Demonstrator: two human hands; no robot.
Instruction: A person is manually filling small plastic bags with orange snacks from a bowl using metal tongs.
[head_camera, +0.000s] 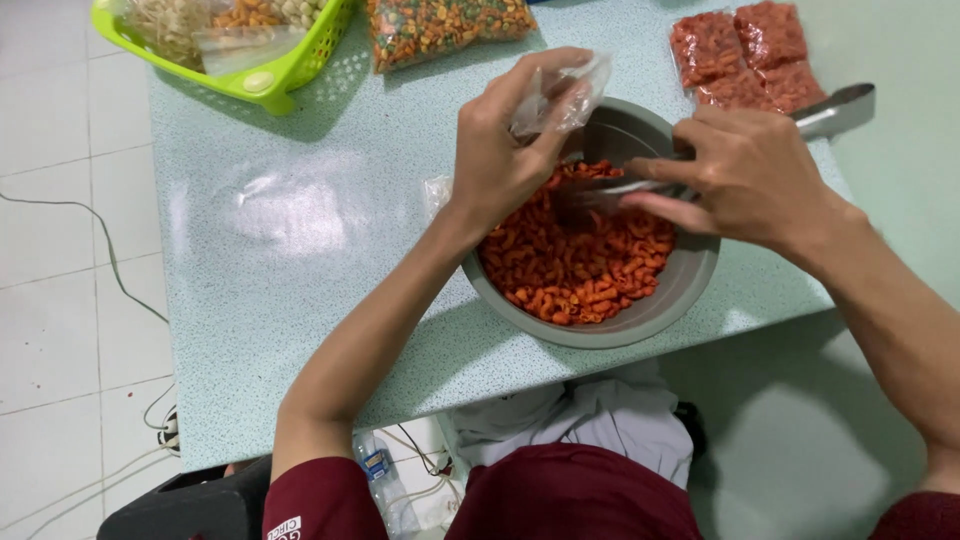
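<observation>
Two hands are working over the round grey metal bowl (668, 300), and from the head view I am seeing all of it. My left hand (497, 150) is pinching a small clear plastic bag (562, 92) at the bowl's far rim, fingers closed on the film so that its mouth is hanging towards the food. My right hand (745, 178) is wrapped around a pair of long steel tongs (838, 110), whose handle end is sticking out past my knuckles to the far right while the tips are dipping into the bowl; the tips are blurred, so I cannot tell whether they are gripping anything. The bowl is sitting at the near edge of the pale speckled green tabletop (300, 250) and is holding a heap of orange-red curled elbow-shaped snack pieces (580, 265), filling roughly its lower half. To do this well, I judge that I should be keeping the bag's mouth spread and low over the bowl, so that dropped pieces are falling back in. Several sealed clear packets of the red snack (745, 50) are lying flat at the far right. A larger clear bag of mixed orange and green snacks (440, 25) is lying at the far edge, and a lime-green plastic lattice basket (270, 80) at the far left is holding more pale and orange packets.
</observation>
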